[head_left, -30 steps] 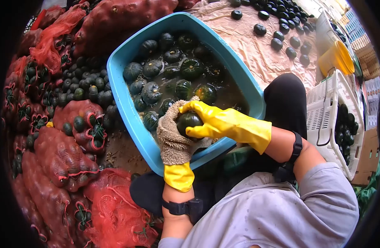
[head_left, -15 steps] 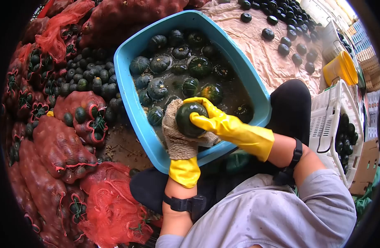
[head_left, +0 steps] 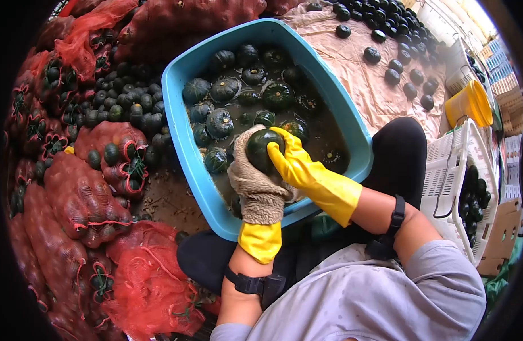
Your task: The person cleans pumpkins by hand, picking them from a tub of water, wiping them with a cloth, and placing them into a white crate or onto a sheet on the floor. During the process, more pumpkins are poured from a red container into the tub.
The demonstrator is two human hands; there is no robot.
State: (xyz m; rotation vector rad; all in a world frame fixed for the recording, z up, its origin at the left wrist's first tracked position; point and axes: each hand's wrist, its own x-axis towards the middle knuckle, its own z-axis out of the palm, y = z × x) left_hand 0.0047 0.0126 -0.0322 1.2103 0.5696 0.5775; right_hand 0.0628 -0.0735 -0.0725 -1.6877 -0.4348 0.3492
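Between my two hands, above the near part of the blue basin [head_left: 176,102], is a glossy dark green pumpkin [head_left: 263,152]. My left hand [head_left: 251,181] wears a beige fluffy mitt over a yellow rubber glove and cups the pumpkin from the left and below; its fingers are hidden in the cloth. On the other side my right hand [head_left: 304,169], in a yellow rubber glove, grips the pumpkin with the thumb across its face and the fingers round the far side. Several wet pumpkins [head_left: 224,89] float in the basin's murky water.
Red mesh sacks [head_left: 85,196] full of produce crowd the left, beside a heap of small dark pumpkins [head_left: 116,102]. More pumpkins [head_left: 372,55] lie on a beige sheet [head_left: 329,59] at the upper right. A yellow bucket [head_left: 465,105] and a white crate [head_left: 443,170] stand at the right.
My left forearm and mitt have turned and shifted slightly right around the pumpkin. My right hand has moved a little left, its thumb still on the pumpkin. The whole view has shifted slightly.
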